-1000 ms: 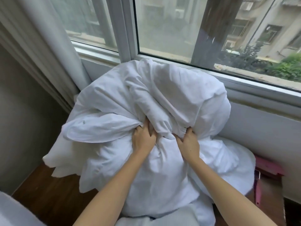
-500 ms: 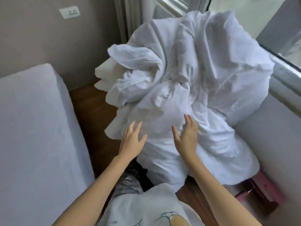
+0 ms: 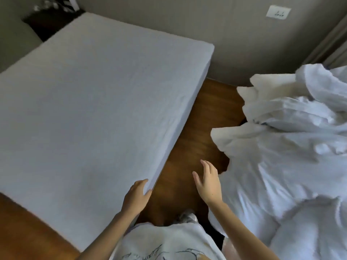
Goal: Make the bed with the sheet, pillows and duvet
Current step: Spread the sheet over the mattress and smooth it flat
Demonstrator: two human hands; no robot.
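A bare mattress (image 3: pixel 93 102) in a pale blue-grey fitted cover fills the left of the view. A crumpled white pile of bedding (image 3: pixel 285 152) is heaped on the right, off the bed. My left hand (image 3: pixel 136 197) touches the mattress's near corner, fingers loosely bent against its edge. My right hand (image 3: pixel 207 180) hovers with fingers spread over the floor gap, just left of the white pile, holding nothing.
A strip of brown wooden floor (image 3: pixel 187 143) runs between the mattress and the pile. A grey wall with a socket (image 3: pixel 278 12) lies beyond. A dark nightstand (image 3: pixel 47 23) stands at the top left. Curtain folds (image 3: pixel 330 44) hang at the upper right.
Both hands gripped the white bedding by the window, then let it go. My view has swung left to the mattress; my left hand now touches its corner.
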